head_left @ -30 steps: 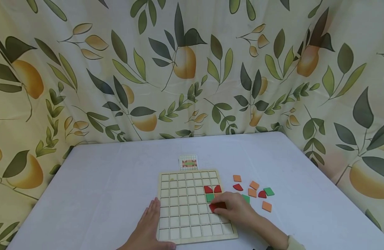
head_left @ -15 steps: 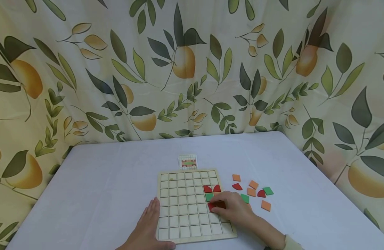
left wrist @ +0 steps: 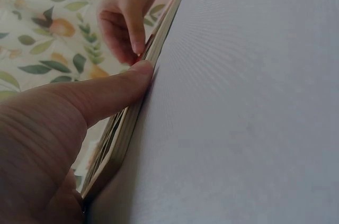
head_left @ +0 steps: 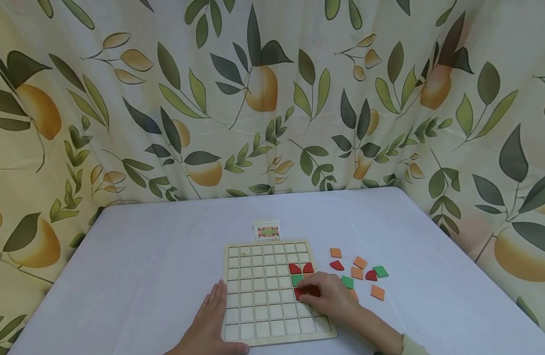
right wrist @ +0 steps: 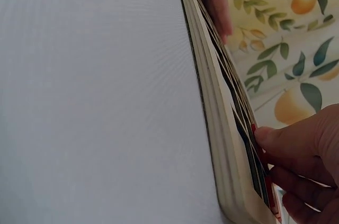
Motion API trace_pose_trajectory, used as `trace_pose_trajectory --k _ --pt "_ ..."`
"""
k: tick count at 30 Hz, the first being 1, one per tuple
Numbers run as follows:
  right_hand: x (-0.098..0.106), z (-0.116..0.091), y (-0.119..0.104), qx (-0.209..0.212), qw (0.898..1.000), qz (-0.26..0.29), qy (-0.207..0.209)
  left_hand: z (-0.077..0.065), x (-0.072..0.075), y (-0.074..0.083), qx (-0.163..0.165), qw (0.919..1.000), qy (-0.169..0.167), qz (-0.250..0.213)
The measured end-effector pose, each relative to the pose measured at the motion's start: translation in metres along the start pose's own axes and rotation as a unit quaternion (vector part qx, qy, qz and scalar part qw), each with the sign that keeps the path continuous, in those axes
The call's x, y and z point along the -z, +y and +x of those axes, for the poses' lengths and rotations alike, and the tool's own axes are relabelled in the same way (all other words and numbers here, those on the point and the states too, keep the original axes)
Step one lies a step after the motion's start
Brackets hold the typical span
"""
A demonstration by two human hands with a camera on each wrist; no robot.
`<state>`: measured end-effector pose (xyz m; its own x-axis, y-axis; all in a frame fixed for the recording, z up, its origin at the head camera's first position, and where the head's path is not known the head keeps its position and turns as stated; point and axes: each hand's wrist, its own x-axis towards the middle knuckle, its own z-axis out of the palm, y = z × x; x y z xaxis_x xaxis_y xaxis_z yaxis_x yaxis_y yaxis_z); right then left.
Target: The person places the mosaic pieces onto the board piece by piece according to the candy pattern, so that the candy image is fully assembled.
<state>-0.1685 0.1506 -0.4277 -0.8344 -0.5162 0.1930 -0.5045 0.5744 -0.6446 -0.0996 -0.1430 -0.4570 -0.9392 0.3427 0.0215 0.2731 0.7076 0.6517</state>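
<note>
On the white table lies a wooden grid board (head_left: 260, 313). My left hand (head_left: 207, 319) rests along its left side with straight fingers, the thumb (left wrist: 119, 89) touching the front edge. Over the board's right part, my right hand (head_left: 333, 297) pinches a red tile (head_left: 300, 294) between thumb and fingertips, low in a cell. Just behind that cell sits a green tile (head_left: 297, 280). Two tiles with red curved shapes, one red tile (head_left: 295, 268) on the left and its mirrored neighbour (head_left: 308, 267), fill cells farther back. The right hand covers the cells beside the pinched tile.
Loose orange, red and green tiles lie right of the board, among them an orange square (head_left: 378, 292), a green square (head_left: 381, 271) and a red quarter-round piece (head_left: 337, 266). A small pattern card (head_left: 267, 230) lies behind the board. A printed curtain (head_left: 272, 148) hangs beyond the table.
The red tile under the right fingertips has gone from tilted to lying flatter in its cell. The left hand and the board look the same.
</note>
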Motion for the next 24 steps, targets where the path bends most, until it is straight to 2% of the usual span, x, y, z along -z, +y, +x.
trace_pose_trajectory --k 10,15,19,22,24 --pt "0.0 0.0 -0.002 -0.004 1.0 -0.004 0.001 0.0 0.0 -0.001 -0.005 1.0 0.002 0.003" --pt "0.002 0.001 0.0 -0.006 0.999 -0.032 0.007 0.0 0.0 -0.001 -0.009 0.9999 0.005 0.006" --pt "0.007 0.0 0.002 -0.047 0.997 -0.046 0.032 0.0 0.0 0.0 -0.006 1.0 0.002 0.004" --pt "0.012 -0.001 0.004 -0.099 0.993 -0.027 0.056 0.0 0.0 0.001 -0.004 1.0 0.0 0.001" --pt "0.014 -0.002 0.007 -0.114 0.991 -0.02 0.065 -0.001 0.001 0.001 -0.005 1.0 0.001 0.0"
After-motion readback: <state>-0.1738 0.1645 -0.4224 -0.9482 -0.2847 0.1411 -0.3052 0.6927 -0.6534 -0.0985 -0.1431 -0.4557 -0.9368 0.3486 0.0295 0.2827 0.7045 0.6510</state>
